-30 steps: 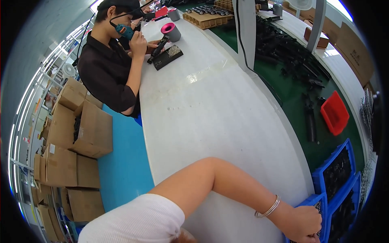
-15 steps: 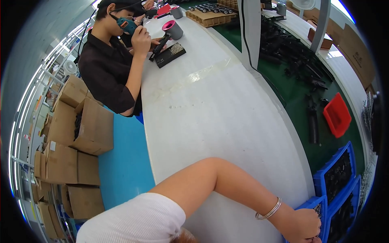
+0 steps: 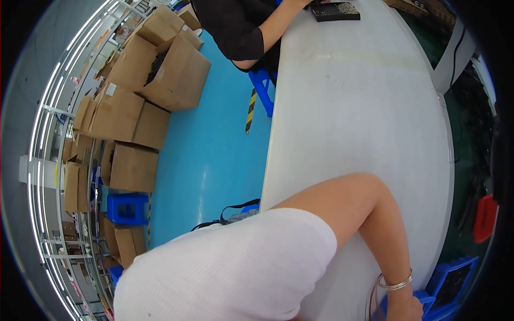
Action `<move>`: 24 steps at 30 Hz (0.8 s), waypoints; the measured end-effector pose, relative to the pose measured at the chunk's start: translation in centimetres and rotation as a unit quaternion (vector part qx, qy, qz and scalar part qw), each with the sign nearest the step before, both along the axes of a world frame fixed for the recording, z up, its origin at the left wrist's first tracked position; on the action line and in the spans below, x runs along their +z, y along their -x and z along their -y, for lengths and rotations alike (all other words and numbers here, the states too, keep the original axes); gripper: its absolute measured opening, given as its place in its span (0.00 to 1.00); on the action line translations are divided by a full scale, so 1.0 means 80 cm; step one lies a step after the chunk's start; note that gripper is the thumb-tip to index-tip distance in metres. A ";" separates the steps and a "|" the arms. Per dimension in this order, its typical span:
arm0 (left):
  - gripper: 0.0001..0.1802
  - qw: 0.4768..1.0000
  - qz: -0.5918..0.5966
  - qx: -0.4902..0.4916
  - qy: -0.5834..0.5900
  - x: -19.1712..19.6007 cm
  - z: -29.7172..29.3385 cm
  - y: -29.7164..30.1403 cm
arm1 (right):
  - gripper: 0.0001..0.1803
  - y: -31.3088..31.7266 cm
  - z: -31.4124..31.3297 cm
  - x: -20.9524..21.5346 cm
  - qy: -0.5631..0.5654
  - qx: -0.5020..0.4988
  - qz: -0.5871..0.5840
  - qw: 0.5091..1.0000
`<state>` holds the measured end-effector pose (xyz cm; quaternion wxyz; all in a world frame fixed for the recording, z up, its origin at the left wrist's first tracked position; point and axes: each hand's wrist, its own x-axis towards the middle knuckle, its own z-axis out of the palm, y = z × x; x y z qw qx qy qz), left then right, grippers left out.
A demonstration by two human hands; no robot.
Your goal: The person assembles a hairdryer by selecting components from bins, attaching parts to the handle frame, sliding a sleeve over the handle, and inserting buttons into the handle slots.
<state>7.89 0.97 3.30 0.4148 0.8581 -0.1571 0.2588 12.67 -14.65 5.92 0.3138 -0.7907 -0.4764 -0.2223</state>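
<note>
Tilted down since before, the view now cuts off the co-worker (image 3: 241, 27). Left arm lies bent across the white table (image 3: 364, 107), its hand (image 3: 404, 309) reaching into a blue bin (image 3: 450, 275) at the edge; grip unclear. Right hand unseen.

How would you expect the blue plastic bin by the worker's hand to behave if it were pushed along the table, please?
The blue plastic bin looks rigid, so it would probably slide without flexing. The white table seems smooth, so little drag. Its contents are unclear, so weight is uncertain. The hand reaches a bin at the edge.
</note>
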 end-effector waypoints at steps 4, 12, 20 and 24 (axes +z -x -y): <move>0.23 0.999 -0.035 -0.016 -0.029 0.004 0.007 0.000 | 0.18 0.013 0.002 0.006 -0.005 -0.024 -0.016 1.000; 0.22 1.000 0.017 -0.018 0.004 -0.002 0.017 -0.002 | 0.19 0.000 0.033 -0.009 -0.030 -0.042 -0.031 0.998; 0.21 0.999 0.025 -0.010 -0.029 0.002 0.014 0.016 | 0.20 0.010 0.052 -0.011 -0.004 -0.035 -0.072 0.997; 0.21 0.999 0.007 -0.026 -0.044 0.009 0.010 0.019 | 0.13 0.004 0.061 -0.006 0.062 -0.057 -0.089 0.992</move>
